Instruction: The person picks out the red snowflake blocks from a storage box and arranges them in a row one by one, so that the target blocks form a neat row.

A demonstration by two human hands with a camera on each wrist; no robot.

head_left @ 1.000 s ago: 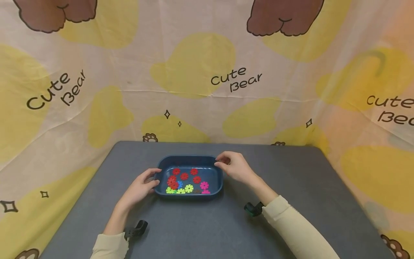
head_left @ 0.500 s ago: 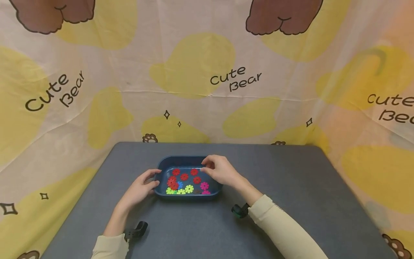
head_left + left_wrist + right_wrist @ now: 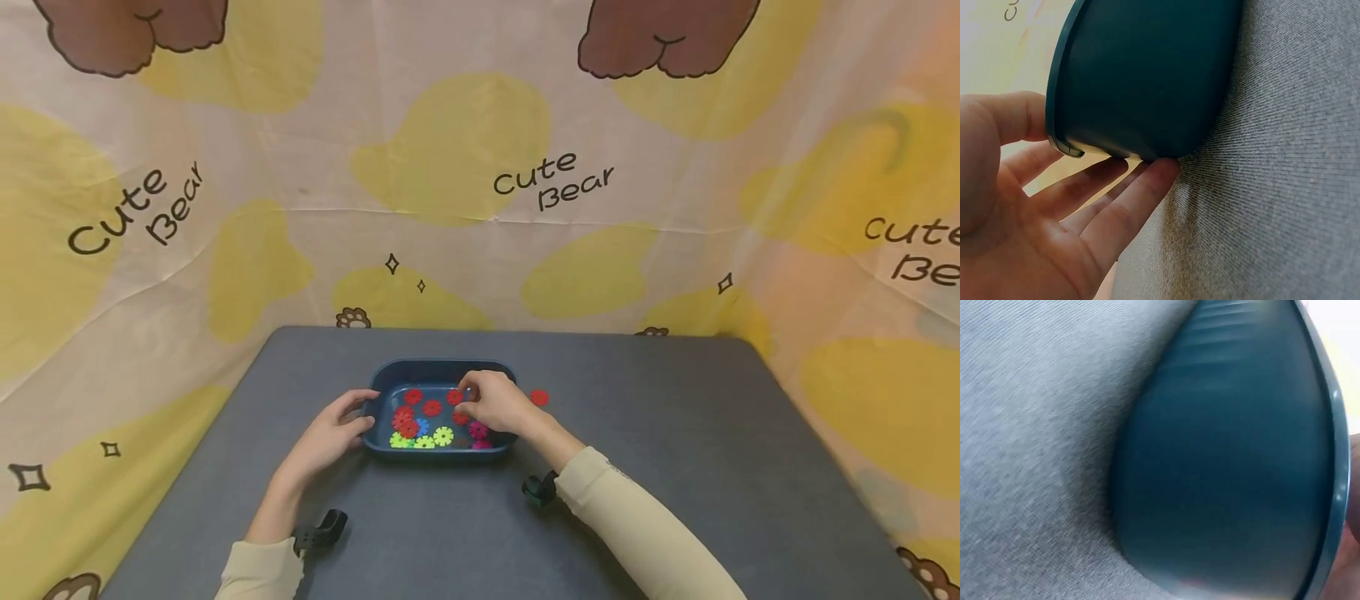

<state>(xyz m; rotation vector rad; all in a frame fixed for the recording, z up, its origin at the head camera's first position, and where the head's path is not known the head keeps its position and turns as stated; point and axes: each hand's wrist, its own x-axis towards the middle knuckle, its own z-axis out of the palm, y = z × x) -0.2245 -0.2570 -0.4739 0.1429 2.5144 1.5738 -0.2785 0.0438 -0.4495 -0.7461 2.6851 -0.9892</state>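
Red notched discs [image 3: 432, 408] lie in the navy tray [image 3: 442, 456], just below the centre of the head view, where my right hand [image 3: 498, 404] curls over, thumb and forefinger close to two of them; whether I pinch one, I cannot tell. My left hand [image 3: 327, 430] clasps the tray's left end, fingertips [image 3: 1163, 169] against its outer wall, probably so it won't slide. Yellow-green discs [image 3: 443, 436] and pink discs [image 3: 477, 431] sit toward the tray's lower edge. One loose disc [image 3: 539, 398], also red, rests on the grey table [image 3: 675, 433] right of frame centre, perhaps set apart on purpose. Patterned cloth [image 3: 450, 150] fills the upper frame.
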